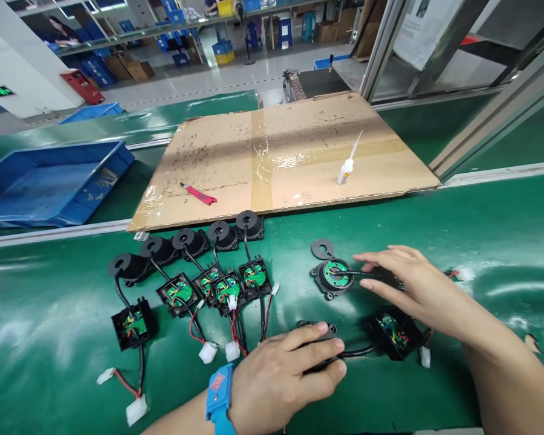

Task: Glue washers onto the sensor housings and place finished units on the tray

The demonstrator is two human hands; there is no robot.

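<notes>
My left hand (294, 368), with a blue wrist strap (220, 396), lies over a black round housing (317, 331), its fingers wrapped on it. A cable joins that housing to an open black box (394, 333) holding a green board. My right hand (396, 275) has thumb and fingers apart around a black cable, beside a round housing (333, 277) with a green circuit board; whether it touches the cable is unclear. A flat grey ring (322, 248) lies just behind that housing. Several wired units, such as one box (133, 325), stand in a row to the left.
Behind the parts lies a cardboard sheet (226, 157) bearing a red cutter (199, 194) and a white glue bottle (345, 172). A blue tray (54, 181) is at the left. Metal framing (494, 103) rises at the right. Far back, a person sits by shelves.
</notes>
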